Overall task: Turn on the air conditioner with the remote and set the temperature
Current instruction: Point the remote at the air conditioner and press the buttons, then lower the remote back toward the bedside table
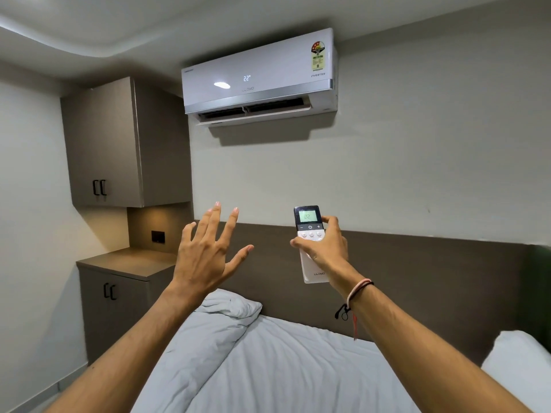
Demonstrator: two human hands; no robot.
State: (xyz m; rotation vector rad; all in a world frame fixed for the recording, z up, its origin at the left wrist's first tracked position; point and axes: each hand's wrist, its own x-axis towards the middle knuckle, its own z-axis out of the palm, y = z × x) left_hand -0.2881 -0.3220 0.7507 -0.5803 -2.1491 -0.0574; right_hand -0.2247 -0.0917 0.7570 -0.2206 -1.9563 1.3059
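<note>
A white air conditioner hangs high on the wall, its front panel showing 22 and its lower flap open. My right hand holds a white remote upright, pointed at the unit. The remote's lit screen also reads 22, and my thumb rests across its lower buttons. My left hand is raised to the left of the remote, fingers spread, holding nothing.
A bed with a white duvet lies below my arms against a brown headboard. A brown wall cabinet and a low cabinet stand at the left. A white pillow sits at the right edge.
</note>
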